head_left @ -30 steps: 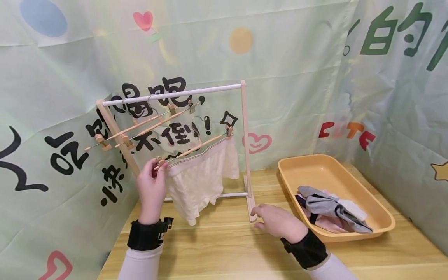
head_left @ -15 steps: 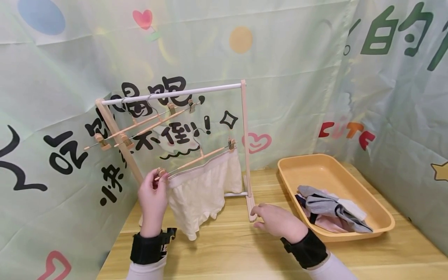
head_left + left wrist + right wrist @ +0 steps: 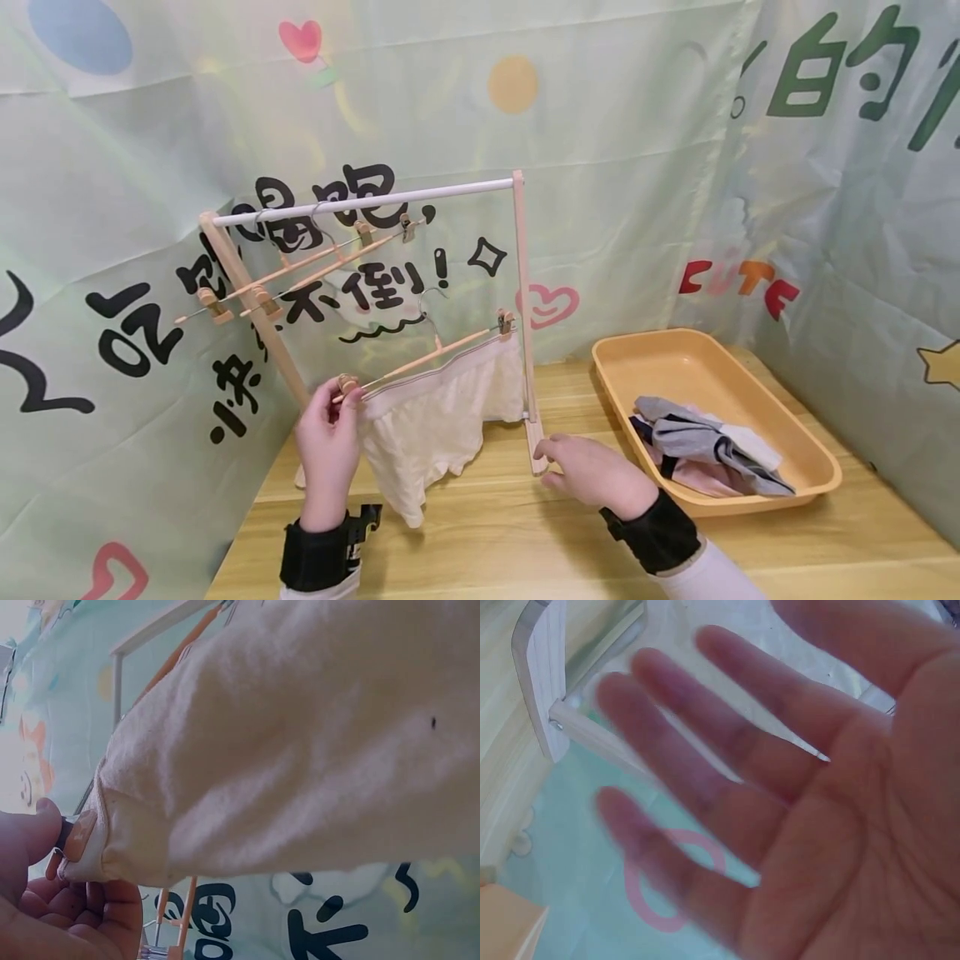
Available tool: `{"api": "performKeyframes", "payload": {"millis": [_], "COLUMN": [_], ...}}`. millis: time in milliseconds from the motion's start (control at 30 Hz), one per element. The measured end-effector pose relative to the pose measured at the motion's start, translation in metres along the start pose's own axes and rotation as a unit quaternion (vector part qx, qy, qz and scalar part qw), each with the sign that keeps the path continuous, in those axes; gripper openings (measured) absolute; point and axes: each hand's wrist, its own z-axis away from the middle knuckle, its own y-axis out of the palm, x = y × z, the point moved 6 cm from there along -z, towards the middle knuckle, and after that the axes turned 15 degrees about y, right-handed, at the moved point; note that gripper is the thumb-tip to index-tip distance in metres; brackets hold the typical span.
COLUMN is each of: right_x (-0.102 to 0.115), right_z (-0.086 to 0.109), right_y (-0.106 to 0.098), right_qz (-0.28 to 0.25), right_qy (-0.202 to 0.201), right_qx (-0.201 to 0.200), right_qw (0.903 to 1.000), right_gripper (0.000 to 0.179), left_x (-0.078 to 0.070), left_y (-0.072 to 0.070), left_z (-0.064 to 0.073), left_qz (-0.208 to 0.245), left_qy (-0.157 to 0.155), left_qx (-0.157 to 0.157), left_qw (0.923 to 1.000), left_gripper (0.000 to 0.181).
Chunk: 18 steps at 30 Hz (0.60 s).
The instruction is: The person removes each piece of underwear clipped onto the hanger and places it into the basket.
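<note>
My left hand (image 3: 330, 437) grips the left end of a wooden clip hanger (image 3: 408, 364), fingers and thumb at its clip (image 3: 347, 384). Cream shorts (image 3: 442, 417) hang from the hanger by the waistband, the right clip (image 3: 506, 322) fastened at the far corner. The hanger's hook stands free, below the rail of the small rack (image 3: 375, 200). In the left wrist view the cloth (image 3: 262, 750) fills most of the picture, with the thumb on the clip (image 3: 79, 834). My right hand (image 3: 596, 472) holds nothing, its fingers spread in the right wrist view, beside the rack's right foot (image 3: 537, 450).
Two more clip hangers (image 3: 330, 271) hang on the rack's left part. To the right stands an orange-yellow tub (image 3: 757, 383) with folded grey, pink and white clothes (image 3: 708, 450). Printed cloth walls (image 3: 622, 167) enclose the wooden table (image 3: 480, 550) at the back and sides.
My left hand has lowered the hanger with the shorts, down and slightly toward me, away from the rail. The right hand has stayed in place.
</note>
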Motion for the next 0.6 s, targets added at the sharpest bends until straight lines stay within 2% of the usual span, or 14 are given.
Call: {"api": "performKeyframes", "payload": {"millis": [233,500,600], "right_x": [0.01,0.011,0.013], "right_z": [-0.003,-0.004,-0.004], "right_y": [-0.017,-0.022,-0.026], "right_qz": [-0.012,-0.007,-0.006], "right_qy": [-0.047,-0.047,-0.057], "right_qx": [-0.112,-0.142,-0.168], "right_qw": [0.9925,0.9888,0.9841], "right_gripper": [0.006,0.006,0.005], "left_x": [-0.007,-0.017,-0.022], "left_y": [-0.001,-0.004,-0.006], "left_z": [0.007,0.009,0.01], "left_qz": [0.017,0.01,0.005], "left_qy": [0.001,0.017,0.019], "left_qx": [0.003,0.013,0.022], "left_qw": [0.9999,0.9997,0.9996], "left_gripper": [0.022,0.02,0.02]}}
